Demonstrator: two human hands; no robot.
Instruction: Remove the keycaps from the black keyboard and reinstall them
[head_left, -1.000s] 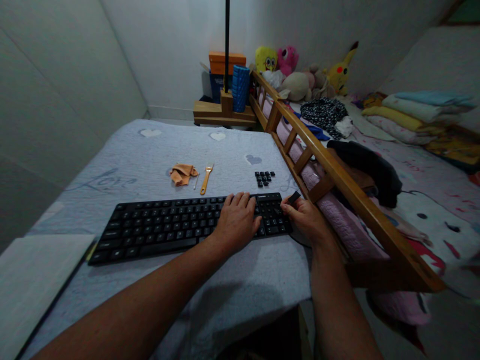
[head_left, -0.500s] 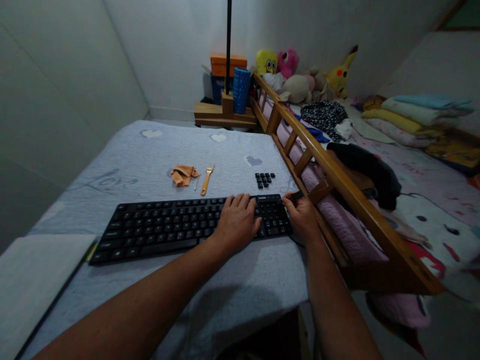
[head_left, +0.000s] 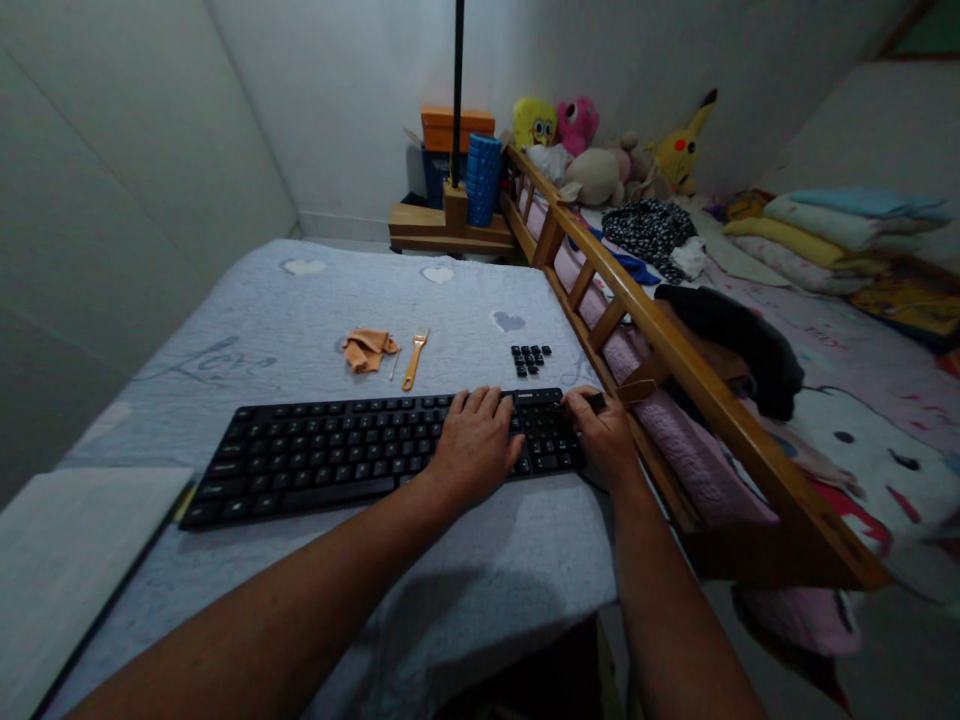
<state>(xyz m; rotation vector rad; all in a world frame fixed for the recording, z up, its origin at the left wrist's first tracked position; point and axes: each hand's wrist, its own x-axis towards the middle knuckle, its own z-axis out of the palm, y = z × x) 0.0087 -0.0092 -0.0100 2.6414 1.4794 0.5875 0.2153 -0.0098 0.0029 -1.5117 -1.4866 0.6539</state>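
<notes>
A black keyboard (head_left: 337,455) lies across the light blue bedspread. My left hand (head_left: 478,438) rests on it left of the number pad, fingers spread and flat, holding nothing. At the keyboard's right end, my right hand (head_left: 598,425) is closed on a small dark tool (head_left: 596,400), its fingertips at the upper right of the number pad. Several loose black keycaps (head_left: 527,358) sit beyond the number pad. Farther left lie a brush with a yellow handle (head_left: 412,368), a cotton swab (head_left: 394,364) and a crumpled orange cloth (head_left: 367,350).
A wooden rail (head_left: 675,350) runs close along the right of my right hand. Beyond it are plush toys and folded blankets (head_left: 840,225). A white flat object (head_left: 82,560) lies at the lower left. A blue roller (head_left: 484,180) and an orange box (head_left: 456,128) stand at the back.
My right hand has shifted slightly left, and the dark tool in it has tilted and moved a little. My left hand has stayed in place.
</notes>
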